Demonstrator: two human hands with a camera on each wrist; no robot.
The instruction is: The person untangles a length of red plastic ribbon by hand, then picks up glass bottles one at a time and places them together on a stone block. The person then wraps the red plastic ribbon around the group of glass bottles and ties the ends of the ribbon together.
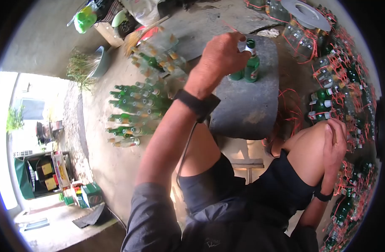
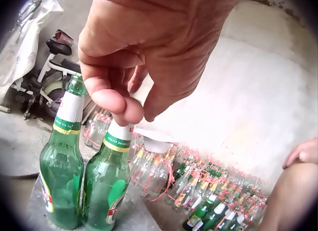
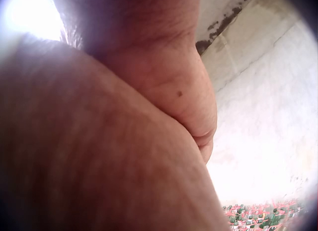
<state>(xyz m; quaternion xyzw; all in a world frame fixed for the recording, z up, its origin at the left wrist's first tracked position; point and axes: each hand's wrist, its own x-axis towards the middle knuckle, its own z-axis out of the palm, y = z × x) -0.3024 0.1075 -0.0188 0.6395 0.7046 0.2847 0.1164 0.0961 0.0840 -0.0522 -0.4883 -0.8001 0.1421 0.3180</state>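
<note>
Two green glass bottles stand side by side on a grey stool top. My left hand (image 1: 226, 54) is right at their necks, fingers loosely bent and thumb apart from them. In the left wrist view its fingertips (image 2: 131, 112) overlap the neck of the right bottle (image 2: 107, 181) and hide most of its mouth. The left bottle (image 2: 62, 161) shows its open mouth and white neck label. The stool top (image 1: 243, 109) looks worn. My right hand (image 1: 335, 143) lies over my right knee, holding nothing; the right wrist view shows it against the leg.
Many green and clear bottles (image 1: 138, 101) stand on the floor to the left. Bundles of bottles tied with red string (image 1: 344, 88) line the right wall. A grey round lid-like piece (image 1: 306, 14) sits on bottles at the back right. A broom (image 1: 133, 42) lies behind the left bottles.
</note>
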